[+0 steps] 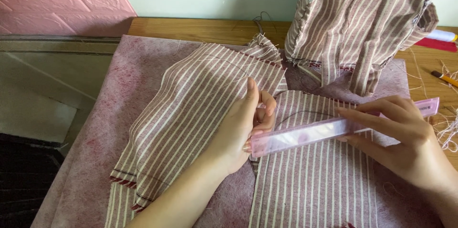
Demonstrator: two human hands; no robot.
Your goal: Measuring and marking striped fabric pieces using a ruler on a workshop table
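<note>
Hands both grip a translucent pink plastic ruler (334, 130): left hand (241, 130) fingers clamped on its end, right hand (405, 135) fingers pressing it onto maroon-and-white striped fabric (310, 185).

**What you can't actually see here**

The hanging striped garment (362, 23) runs off the top edge, so no idea what it hangs from. The pink ruler (343, 128) is glary in the middle, markings unreadable, and the right hand (405, 137) covers part of it. The left hand (243, 128) hides the ruler's left end and the fabric edge under it; its forearm leaves the near edge. The near striped panel (310, 185) gets cut off at the bottom. Far right, an orange pencil-like thing (443, 77) and a white and red item (441, 37) are clipped by the frame, too small to tell. The worktop (200, 30) is mostly buried under the felt mat (95, 161).
</note>
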